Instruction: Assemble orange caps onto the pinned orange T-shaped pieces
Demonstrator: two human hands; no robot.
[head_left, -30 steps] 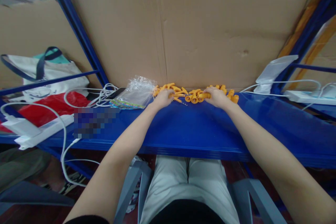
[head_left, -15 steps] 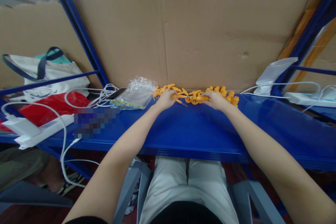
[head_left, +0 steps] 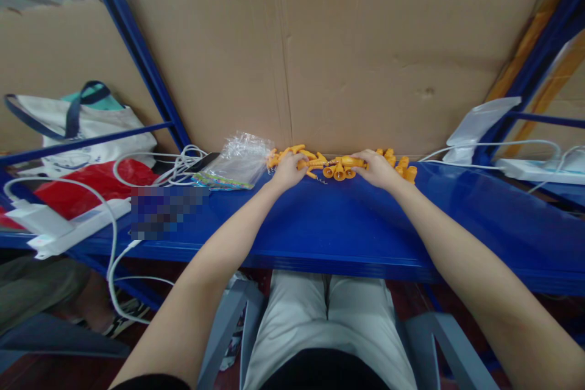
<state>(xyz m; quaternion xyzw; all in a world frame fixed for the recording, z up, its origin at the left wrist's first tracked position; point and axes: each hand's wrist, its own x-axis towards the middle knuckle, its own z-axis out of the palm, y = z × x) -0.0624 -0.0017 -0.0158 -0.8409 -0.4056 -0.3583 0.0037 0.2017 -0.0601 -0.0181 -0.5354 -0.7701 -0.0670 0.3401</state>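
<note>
My left hand (head_left: pixel 290 172) is closed around an orange-handled corkscrew (head_left: pixel 315 163) near the back of the blue shelf. My right hand (head_left: pixel 375 168) grips an orange tubular sleeve (head_left: pixel 351 161), its tip pointing toward the corkscrew. Between the hands the two parts lie in line and seem to meet, though I cannot tell how far one is inside the other. Several orange sleeves (head_left: pixel 338 173) lie just below, with open round ends facing me. More orange handles (head_left: pixel 292 151) with metal spirals are heaped behind my left hand. Other sleeves (head_left: pixel 404 170) stand beside my right hand.
Clear plastic bags (head_left: pixel 240 161) lie left of the orange parts. Further left are white cables (head_left: pixel 183 164), a red bag (head_left: pixel 100 186), a power strip (head_left: pixel 82 231) and a tote bag (head_left: pixel 91 131). Cardboard (head_left: pixel 356 61) closes off the back. A person's leg shows at lower left.
The right hand has shifted slightly, bringing its orange sleeve up level with the corkscrew in the left hand. More open sleeve ends now show below it. The left hand has barely moved.
</note>
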